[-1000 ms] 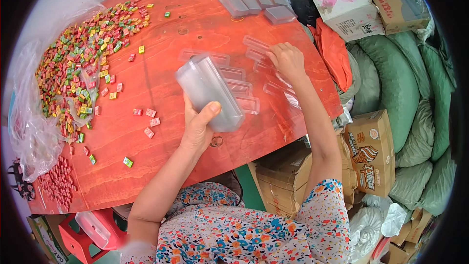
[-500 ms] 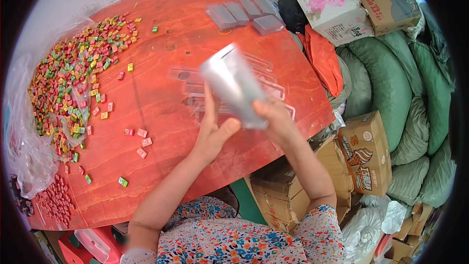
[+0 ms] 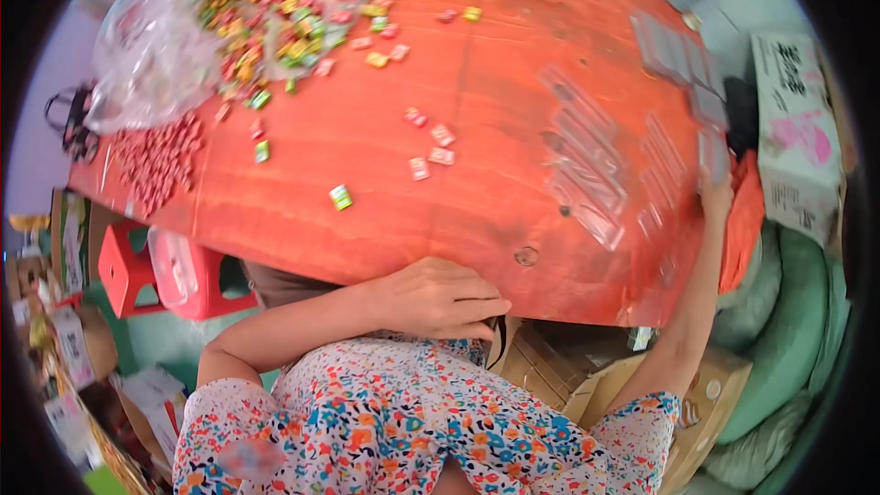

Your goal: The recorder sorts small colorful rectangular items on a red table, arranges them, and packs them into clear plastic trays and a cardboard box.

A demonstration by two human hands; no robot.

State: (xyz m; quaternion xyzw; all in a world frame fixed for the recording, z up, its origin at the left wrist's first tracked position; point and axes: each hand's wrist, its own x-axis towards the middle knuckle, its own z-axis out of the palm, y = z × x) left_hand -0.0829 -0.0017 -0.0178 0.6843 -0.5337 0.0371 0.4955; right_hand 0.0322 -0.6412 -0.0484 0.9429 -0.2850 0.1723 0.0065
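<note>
At the table's right edge, my right hand (image 3: 716, 199) is closed on the near end of a greyish clear plastic box (image 3: 711, 154). That box lies close to a group of similar plastic boxes (image 3: 674, 50). My left hand (image 3: 435, 301) is by the table's front edge, close to my body, fingers stretched out and holding nothing; a thin black strap (image 3: 499, 341) hangs by its fingertips. Between the hands, several clear plastic trays or lids (image 3: 587, 160) lie in slanted, overlapping rows on the red table (image 3: 495, 192), with more clear strips (image 3: 662, 160) to their right.
Small wrapped candies (image 3: 302, 0) in red, yellow and green are heaped at the far left by a clear plastic bag (image 3: 151, 50). A red pile (image 3: 158, 160) sits nearer. Loose pieces (image 3: 441, 135) dot the middle. Cartons (image 3: 797, 128) and green sacks (image 3: 779, 312) stand right; red stools (image 3: 183, 270) lower left.
Both hands held the plastic box over the table. The right has carried it to the boxes at the right edge; the left has let go and drawn back toward my body. The view has turned left.
</note>
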